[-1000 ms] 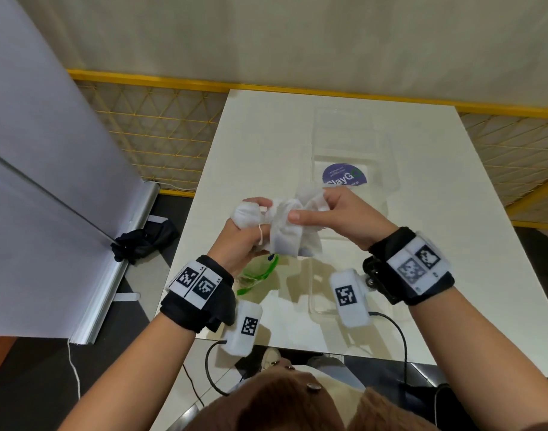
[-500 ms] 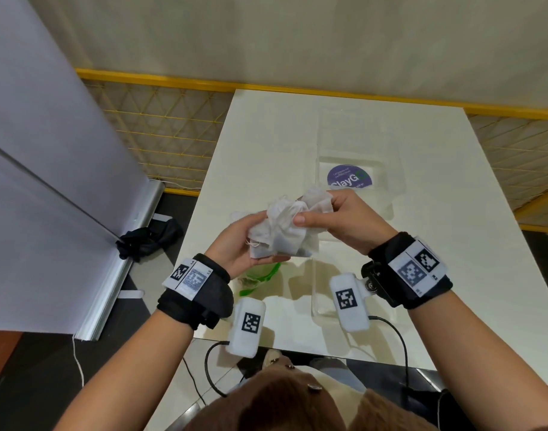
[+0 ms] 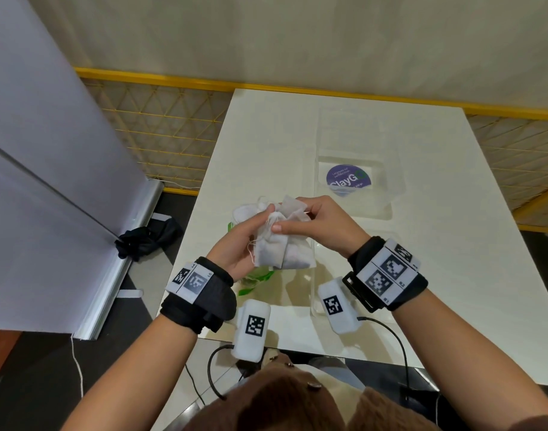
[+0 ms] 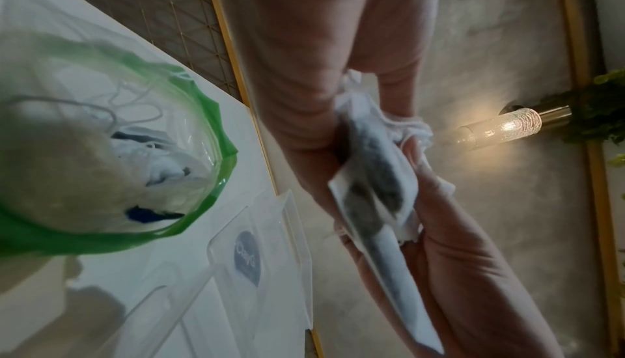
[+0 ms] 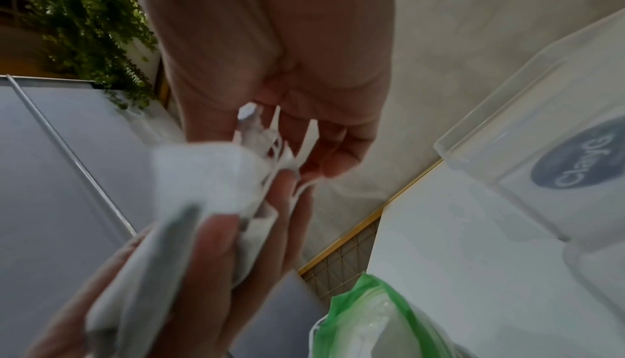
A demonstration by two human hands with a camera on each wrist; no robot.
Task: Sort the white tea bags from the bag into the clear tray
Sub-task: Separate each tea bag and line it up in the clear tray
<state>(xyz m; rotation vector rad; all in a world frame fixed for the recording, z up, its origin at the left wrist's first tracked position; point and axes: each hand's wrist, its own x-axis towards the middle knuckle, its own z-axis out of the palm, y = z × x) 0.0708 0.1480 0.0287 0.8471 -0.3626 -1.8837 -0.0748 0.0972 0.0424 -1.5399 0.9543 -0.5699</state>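
Both hands hold a bunch of white tea bags (image 3: 277, 244) with tangled strings above the near left of the white table (image 3: 422, 244). My left hand (image 3: 238, 244) cups the bunch from below and left. My right hand (image 3: 310, 222) pinches its top from the right. In the left wrist view the tea bags (image 4: 375, 184) show dark contents, and the right wrist view blurs them. A clear bag with a green rim (image 4: 101, 155) lies under the hands, with more tea bags inside. The clear tray (image 3: 356, 169) with a purple round label sits beyond the hands.
A second clear container (image 3: 313, 293) lies on the table near the front edge, under my right wrist. A yellow mesh fence (image 3: 160, 135) borders the table at left and back. A grey panel (image 3: 48, 150) stands at left. Cables hang off the table's near edge.
The bunch has turned lower and toward me between the hands. My left hand has opened out beneath it, cupping it from below, while the right hand keeps pinching the top.
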